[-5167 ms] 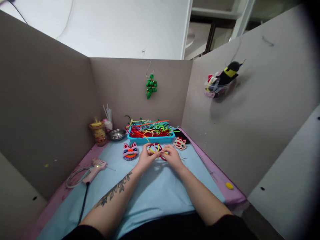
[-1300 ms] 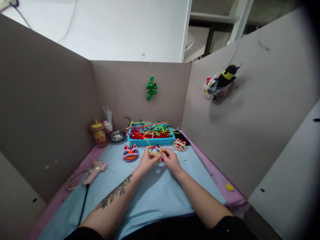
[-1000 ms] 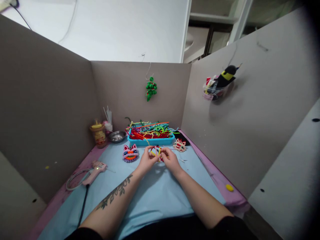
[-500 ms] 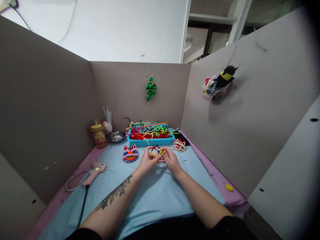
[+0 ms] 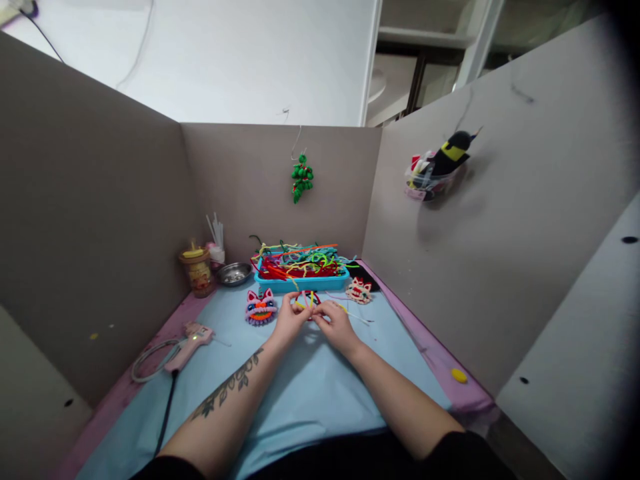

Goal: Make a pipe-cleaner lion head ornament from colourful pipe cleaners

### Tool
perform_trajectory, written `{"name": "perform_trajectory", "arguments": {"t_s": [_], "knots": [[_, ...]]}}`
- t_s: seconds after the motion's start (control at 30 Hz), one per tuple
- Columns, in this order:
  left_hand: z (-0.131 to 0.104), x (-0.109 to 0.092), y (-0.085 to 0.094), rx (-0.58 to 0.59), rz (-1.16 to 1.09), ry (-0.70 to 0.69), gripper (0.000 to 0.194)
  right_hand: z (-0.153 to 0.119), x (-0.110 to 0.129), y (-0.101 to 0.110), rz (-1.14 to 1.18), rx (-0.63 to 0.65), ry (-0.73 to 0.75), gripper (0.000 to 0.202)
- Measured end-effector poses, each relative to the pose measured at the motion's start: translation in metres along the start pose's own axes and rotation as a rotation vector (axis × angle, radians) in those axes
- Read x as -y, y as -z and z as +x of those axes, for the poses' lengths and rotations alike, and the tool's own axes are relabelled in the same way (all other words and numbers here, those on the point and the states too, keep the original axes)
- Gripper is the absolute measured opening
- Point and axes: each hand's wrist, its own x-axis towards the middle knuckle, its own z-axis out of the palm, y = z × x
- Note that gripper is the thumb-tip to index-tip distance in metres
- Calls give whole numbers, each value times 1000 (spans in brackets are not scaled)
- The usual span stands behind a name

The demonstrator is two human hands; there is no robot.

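A small woven piece of pipe cleaners (image 5: 307, 299), in yellow, pink and dark red, is held up between my two hands over the blue cloth. My left hand (image 5: 292, 322) pinches its left and lower side. Close beside it, my right hand (image 5: 336, 325) has thumb and fingers pressed together at the lower right of the piece, with loose pipe cleaner ends sticking out past the knuckles. The fingers partly hide the piece. Left of my hands lies a purple and orange animal-face figure (image 5: 261, 308); to the right, a cream and red one (image 5: 359, 291).
Behind my hands stands a blue tray (image 5: 305, 285) heaped with colourful pipe cleaners. A pink glue gun (image 5: 189, 345) lies at left. Near the back left are a metal bowl (image 5: 235, 274) and a lidded cup (image 5: 198, 272). Grey partitions (image 5: 280, 180) enclose the table.
My hands have shifted slightly left and closer together. The piece has turned, showing more above the fingers. My right hand has rolled over, its back now facing up more.
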Motion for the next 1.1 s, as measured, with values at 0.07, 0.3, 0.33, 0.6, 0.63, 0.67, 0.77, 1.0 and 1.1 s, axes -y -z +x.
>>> {"name": "perform_trajectory", "arguments": {"t_s": [0.07, 0.3, 0.33, 0.6, 0.63, 0.67, 0.77, 1.0, 1.1], "knots": [[0, 0, 0, -7, -2, -4, 60, 0, 0, 0, 27, 1, -8, 12], [2, -2, 2, -62, -4, -21, 57, -1, 1, -3, 172, 29, -13, 10], [2, -2, 3, -67, -8, -19, 57, -1, 1, -3, 186, 24, -13, 10], [0, -5, 0, -53, 13, -32, 57, -2, -5, -5, 227, -34, -182, 23], [0, -4, 0, -43, 16, -38, 57, -3, -7, -6, 255, -34, -223, 26], [0, -4, 0, -32, 17, -41, 57, -3, -9, -7, 283, -36, -266, 28], [1, -3, -1, -9, 12, -37, 59, -2, -12, -12, 381, -65, -383, 28], [-1, -5, -2, -9, 13, -21, 58, 1, -13, -18, 584, -107, -520, 34], [-2, -5, -3, 11, 41, -35, 58, 1, -13, -16, 614, -128, -564, 36]]}}
